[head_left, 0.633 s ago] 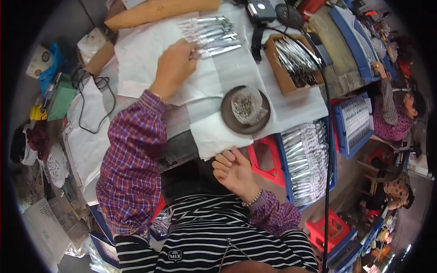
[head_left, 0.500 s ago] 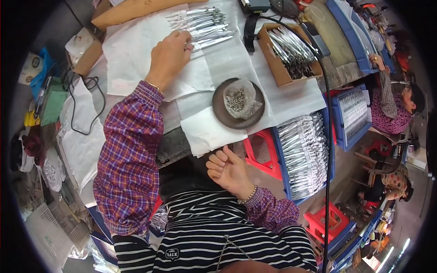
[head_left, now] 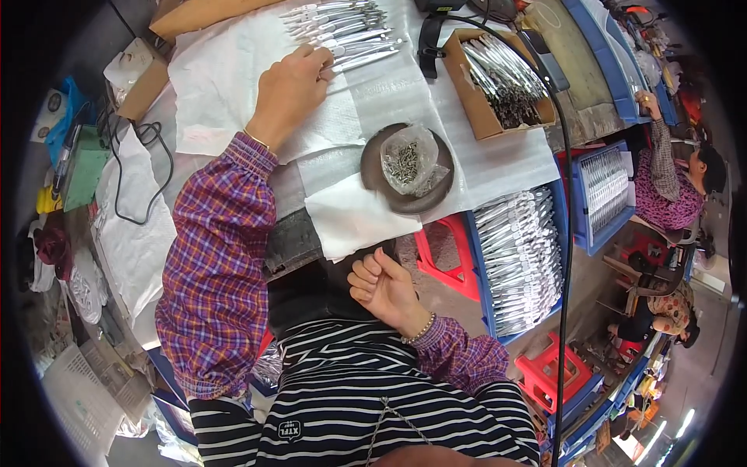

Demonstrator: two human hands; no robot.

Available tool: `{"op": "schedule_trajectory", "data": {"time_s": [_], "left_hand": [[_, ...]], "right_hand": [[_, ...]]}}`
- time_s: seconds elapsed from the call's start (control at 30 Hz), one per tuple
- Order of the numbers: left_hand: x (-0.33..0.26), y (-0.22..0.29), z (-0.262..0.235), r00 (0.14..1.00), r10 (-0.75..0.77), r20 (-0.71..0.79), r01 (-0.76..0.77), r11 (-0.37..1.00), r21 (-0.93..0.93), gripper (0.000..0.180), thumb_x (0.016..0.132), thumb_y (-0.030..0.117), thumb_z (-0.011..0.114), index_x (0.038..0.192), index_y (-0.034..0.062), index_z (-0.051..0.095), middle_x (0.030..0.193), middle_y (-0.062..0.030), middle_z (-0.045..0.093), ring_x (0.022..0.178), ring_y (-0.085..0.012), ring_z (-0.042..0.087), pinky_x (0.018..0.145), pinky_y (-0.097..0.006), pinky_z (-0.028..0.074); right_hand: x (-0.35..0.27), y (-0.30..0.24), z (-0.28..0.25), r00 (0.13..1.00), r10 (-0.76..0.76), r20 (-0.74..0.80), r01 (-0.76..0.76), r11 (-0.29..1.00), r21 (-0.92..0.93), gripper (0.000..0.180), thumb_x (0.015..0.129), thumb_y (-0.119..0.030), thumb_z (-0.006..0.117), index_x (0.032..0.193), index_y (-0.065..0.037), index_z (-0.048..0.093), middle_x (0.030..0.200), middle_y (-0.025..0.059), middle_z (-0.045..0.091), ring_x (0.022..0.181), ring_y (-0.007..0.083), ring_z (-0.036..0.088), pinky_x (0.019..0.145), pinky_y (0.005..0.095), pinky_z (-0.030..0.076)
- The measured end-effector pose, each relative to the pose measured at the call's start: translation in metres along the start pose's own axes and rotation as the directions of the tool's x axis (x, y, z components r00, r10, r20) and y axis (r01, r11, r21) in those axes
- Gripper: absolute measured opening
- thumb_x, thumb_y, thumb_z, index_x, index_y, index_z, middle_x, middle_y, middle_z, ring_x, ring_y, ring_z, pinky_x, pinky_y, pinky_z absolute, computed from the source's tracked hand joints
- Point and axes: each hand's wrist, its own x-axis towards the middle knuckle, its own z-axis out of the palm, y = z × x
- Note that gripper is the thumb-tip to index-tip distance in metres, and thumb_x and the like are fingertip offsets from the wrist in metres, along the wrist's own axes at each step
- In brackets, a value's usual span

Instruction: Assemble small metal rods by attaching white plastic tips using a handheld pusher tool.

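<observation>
My left hand [head_left: 292, 89] reaches over the bench. Its fingers are closed at the near end of a slim silver metal tool [head_left: 366, 58], the nearest in a row of similar tools [head_left: 334, 23] lying side by side on white sheeting. Below the bench edge, close to my body, my right hand [head_left: 385, 292] is palm up with curled fingers and the thumb against them; anything inside is hidden. Between the hands, a round dark dish [head_left: 379, 191] carries an open clear plastic bag [head_left: 408, 159] of small metal pins or screws.
Right of the dish is a cardboard box [head_left: 486, 86] of slim metal tools. Blue trays [head_left: 486, 311] [head_left: 580, 210] full of silver tools stand beyond the bench edge, near red stools [head_left: 451, 253]. A black cable [head_left: 562, 233] hangs down on the right. Other people sit farther right.
The view has shifted slightly, so the bench things sit a little higher. My left hand stays by the row's nearest tool, and my right hand keeps its curled pose.
</observation>
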Motion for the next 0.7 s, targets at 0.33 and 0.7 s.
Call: {"op": "schedule_trajectory", "data": {"time_s": [0.33,0.7], "left_hand": [[0.002,0.012,0.000,0.996,-0.060,0.065,0.052,0.992,0.116,0.009,0.077,0.010,0.058,0.086,0.0099,0.058,0.085,-0.0077,0.060,0.072,-0.0315,0.060,0.061,-0.041,0.047],[-0.005,0.002,-0.006,0.997,-0.066,-0.031,0.064,0.996,-0.055,0.010,0.080,0.015,0.060,0.089,0.0119,0.064,0.085,-0.0065,0.059,0.072,-0.0292,0.061,0.061,-0.040,0.050]], "right_hand": [[0.000,-0.002,0.001,0.998,-0.041,-0.037,0.037,0.993,-0.113,0.038,0.098,-0.035,0.040,0.070,-0.009,0.038,0.067,0.0007,0.032,0.062,0.0124,0.032,0.056,0.0252,0.033],[-0.011,-0.004,-0.011,0.994,-0.034,-0.105,-0.014,0.906,-0.424,0.018,0.084,-0.009,0.063,0.100,-0.006,0.054,0.084,-0.0005,0.049,0.072,0.0089,0.044,0.065,0.0228,0.037]]}}
